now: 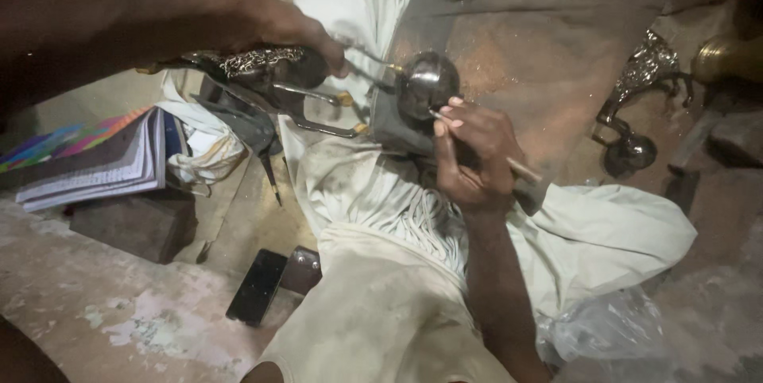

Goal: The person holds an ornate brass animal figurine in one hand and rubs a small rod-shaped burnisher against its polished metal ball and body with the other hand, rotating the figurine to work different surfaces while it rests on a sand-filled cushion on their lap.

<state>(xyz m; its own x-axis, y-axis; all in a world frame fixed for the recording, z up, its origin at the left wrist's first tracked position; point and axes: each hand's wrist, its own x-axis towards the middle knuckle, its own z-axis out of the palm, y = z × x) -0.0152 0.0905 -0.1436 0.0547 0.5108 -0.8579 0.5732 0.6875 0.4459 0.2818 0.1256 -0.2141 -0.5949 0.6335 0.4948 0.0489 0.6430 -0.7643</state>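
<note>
Both hands on the metal piece, tool tip at the shiny bulb.

My left hand (306,37) has its grip clamped around the dark embossed metal figure (262,65), holding it out over my lap with its thin curved legs hanging below. At its end sits the round polished metal bulb (427,81), just above my right hand (469,156), whose grip is closed on a thin pale stick tool (520,168), the tip touching the bulb's lower edge. Under both lies the white cloth (604,232) over my knees. To my left, a stack of notebooks (95,164); on the floor, a black phone (256,288). Another embossed metal figure (636,105) stands well apart at right.
</note>
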